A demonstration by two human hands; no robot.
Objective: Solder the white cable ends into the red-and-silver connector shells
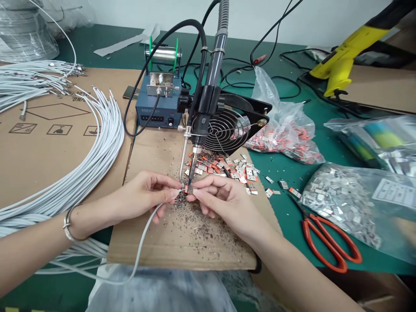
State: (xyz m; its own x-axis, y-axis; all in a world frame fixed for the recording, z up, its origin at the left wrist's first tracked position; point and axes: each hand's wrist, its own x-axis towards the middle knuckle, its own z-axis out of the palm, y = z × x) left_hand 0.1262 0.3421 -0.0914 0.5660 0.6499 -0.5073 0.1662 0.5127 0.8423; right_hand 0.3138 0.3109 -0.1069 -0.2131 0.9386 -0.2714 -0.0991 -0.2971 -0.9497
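White wire [143, 242] is pinched at its end in my left hand [143, 195]. My right hand [221, 201] pinches a small metal clip [191, 189], I think. They meet under the soldering iron [195, 160], on the cardboard [182, 234] by the table's near edge.

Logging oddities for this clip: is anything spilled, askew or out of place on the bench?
Dark gritty specks are scattered over the cardboard sheet beneath the left hand and right hand. Small metal and orange parts lie loose, some strayed onto the green mat beside the orange-handled scissors. Nothing looks damaged.
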